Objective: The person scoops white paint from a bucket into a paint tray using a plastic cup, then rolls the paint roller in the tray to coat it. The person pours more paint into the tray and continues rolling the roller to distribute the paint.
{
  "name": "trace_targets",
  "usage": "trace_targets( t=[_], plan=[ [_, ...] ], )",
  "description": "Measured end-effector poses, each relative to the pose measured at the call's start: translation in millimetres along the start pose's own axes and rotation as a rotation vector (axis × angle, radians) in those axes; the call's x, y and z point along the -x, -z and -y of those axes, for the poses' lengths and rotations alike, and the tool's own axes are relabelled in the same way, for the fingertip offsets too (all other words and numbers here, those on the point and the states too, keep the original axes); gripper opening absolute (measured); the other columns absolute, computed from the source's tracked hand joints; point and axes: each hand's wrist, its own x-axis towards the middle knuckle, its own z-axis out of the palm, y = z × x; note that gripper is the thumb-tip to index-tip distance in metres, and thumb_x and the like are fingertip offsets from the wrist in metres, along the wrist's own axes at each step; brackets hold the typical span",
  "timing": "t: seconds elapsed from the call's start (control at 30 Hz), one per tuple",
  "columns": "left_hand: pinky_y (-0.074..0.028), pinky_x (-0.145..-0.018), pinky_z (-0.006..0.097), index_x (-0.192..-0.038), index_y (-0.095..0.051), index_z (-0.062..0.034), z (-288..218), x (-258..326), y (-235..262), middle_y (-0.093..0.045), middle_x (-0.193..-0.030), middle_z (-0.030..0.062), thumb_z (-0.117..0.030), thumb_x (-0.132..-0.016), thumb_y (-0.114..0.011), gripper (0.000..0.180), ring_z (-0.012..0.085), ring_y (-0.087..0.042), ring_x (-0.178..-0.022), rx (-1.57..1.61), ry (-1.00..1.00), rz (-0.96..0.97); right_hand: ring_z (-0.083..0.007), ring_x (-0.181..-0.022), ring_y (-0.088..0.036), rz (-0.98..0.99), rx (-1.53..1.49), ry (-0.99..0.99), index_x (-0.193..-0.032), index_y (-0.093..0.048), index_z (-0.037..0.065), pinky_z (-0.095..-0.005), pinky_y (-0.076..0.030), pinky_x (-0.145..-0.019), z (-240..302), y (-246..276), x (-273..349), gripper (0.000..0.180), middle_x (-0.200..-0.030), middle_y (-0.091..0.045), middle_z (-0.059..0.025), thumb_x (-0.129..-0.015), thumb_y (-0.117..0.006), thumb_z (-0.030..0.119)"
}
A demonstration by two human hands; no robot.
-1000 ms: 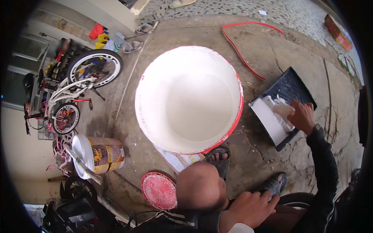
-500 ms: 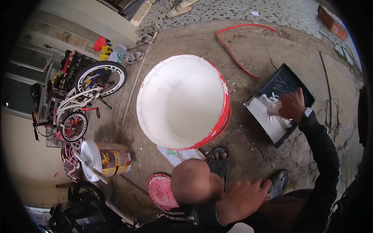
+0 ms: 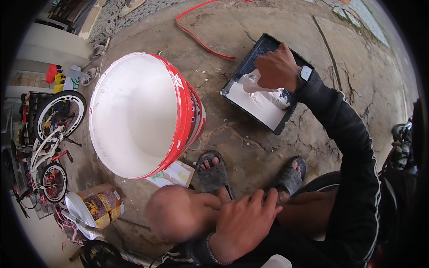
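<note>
Over the black paint tray (image 3: 228, 96), to the right, my right hand (image 3: 278, 68) is closed around a pale translucent thing (image 3: 252, 82), perhaps a plastic cup; the fingers hide most of it. White paint (image 3: 259, 107) covers the near part of the tray, with thicker smears below my hand. My left hand (image 3: 248, 221) rests by my bent knee, fingers apart and nothing in it. A big red-rimmed bucket (image 3: 182, 114) stands left of the tray, tilted-looking in this wide view, with white paint inside. Neither hand touches it.
A printed sheet (image 3: 176, 173) lies beneath the bucket's near side. Left of it stand a lidded brown-and-yellow pail (image 3: 103, 205) and a small white bicycle (image 3: 48, 138). Beyond the tray a red strip (image 3: 196, 37) curves over the cracked concrete. My sandalled feet (image 3: 214, 176) are in front.
The view has turned, so the bucket, tray and bicycle sit farther left in it. My right hand stays over the tray with the translucent thing; my left hand stays by the knee.
</note>
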Motion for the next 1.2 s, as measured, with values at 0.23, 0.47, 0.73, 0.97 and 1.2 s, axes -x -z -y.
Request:
trace_targets(
  t=[0.23,0.47,0.73,0.97,1.2],
  plan=[
    [-0.056,-0.054,0.034,-0.110,-0.061,-0.0121,1,3,4,-0.062,-0.083,0.0033,-0.038,-0.096,-0.069,0.031,0.0186,-0.071,-0.070,0.039,0.007,0.014,-0.0226,-0.055,-0.055,0.049,0.041,-0.012,-0.079,-0.075,0.012,-0.0417,-0.033,-0.077,3,2,-5,0.022,-0.062,-0.065,-0.0045,-0.073,-0.078,0.033],
    [-0.056,-0.054,0.033,-0.112,-0.062,-0.0123,3,1,4,-0.062,-0.083,0.0028,-0.039,-0.095,-0.069,0.032,0.0182,-0.070,-0.070,0.038,0.004,0.028,-0.0296,-0.058,-0.061,-0.010,-0.007,0.005,-0.069,-0.070,0.010,-0.0427,-0.031,-0.072,-6,-7,-8,0.014,-0.060,-0.064,-0.0078,-0.063,-0.069,0.023],
    [-0.056,-0.055,0.033,-0.114,-0.062,-0.0126,1,0,4,-0.061,-0.083,0.0021,-0.039,-0.095,-0.069,0.033,0.0173,-0.070,-0.070,0.022,0.010,0.043,-0.0290,-0.054,-0.055,0.083,0.011,-0.013,-0.065,-0.068,0.010,-0.0424,-0.028,-0.070,-5,-8,-15,0.013,-0.058,-0.061,-0.0079,-0.061,-0.067,0.022],
    [-0.055,-0.054,0.033,-0.112,-0.062,-0.0129,0,-1,4,-0.061,-0.083,0.0019,-0.039,-0.095,-0.069,0.032,0.0170,-0.070,-0.070,0.017,0.006,0.030,-0.0282,-0.053,-0.053,-0.004,-0.019,0.028,-0.061,-0.066,0.010,-0.0420,-0.028,-0.070,-9,-17,-16,0.013,-0.056,-0.059,-0.0073,-0.061,-0.066,0.023],
    [-0.055,-0.053,0.033,-0.111,-0.062,-0.0128,-1,-3,3,-0.061,-0.083,0.0019,-0.038,-0.094,-0.070,0.032,0.0171,-0.070,-0.069,0.014,0.012,0.027,-0.0291,-0.056,-0.057,-0.005,-0.034,0.039,-0.063,-0.068,0.010,-0.0424,-0.028,-0.069,-7,-18,-18,0.014,-0.059,-0.062,-0.0082,-0.062,-0.067,0.024]
  ],
)
